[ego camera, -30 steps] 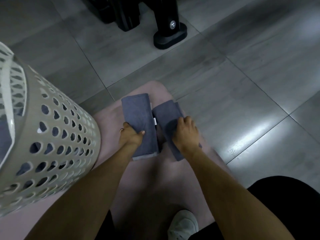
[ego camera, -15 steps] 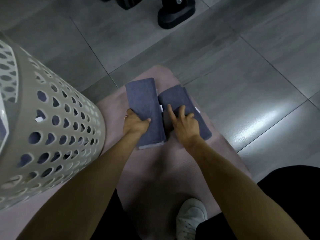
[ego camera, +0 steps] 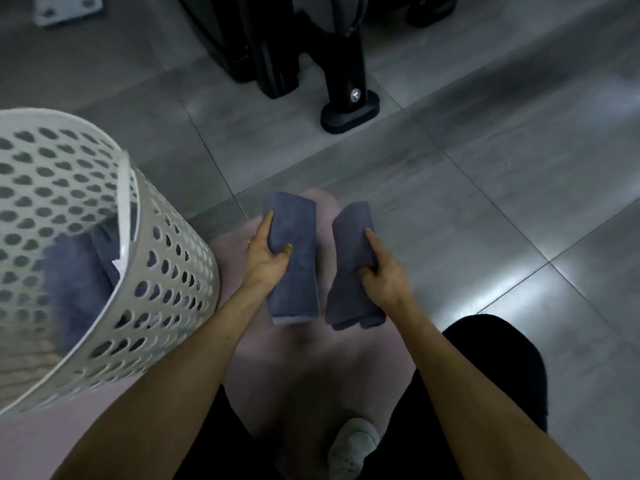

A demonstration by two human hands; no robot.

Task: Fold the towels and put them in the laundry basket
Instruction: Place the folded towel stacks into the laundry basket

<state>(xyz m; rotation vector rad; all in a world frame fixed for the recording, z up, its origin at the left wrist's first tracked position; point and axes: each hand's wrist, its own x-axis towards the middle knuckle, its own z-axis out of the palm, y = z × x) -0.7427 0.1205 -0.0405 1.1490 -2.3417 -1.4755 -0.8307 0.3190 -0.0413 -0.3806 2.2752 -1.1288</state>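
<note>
Two folded blue-grey towels are lifted off the pink mat. My left hand grips the left towel along its left edge, thumb on top. My right hand holds the right towel at its right side, index finger stretched along it. The two towels hang side by side with a small gap between them. The white perforated laundry basket stands at the left, tilted toward me, with blue-grey towels inside.
A black stand with a round foot and other black legs sit on the grey tiled floor beyond the mat. My white shoe rests at the bottom centre. A white plate-like object lies at top left.
Both hands have gone from pressing the towels on the mat to gripping and lifting one each. The view has tilted up, showing the basket's opening.
</note>
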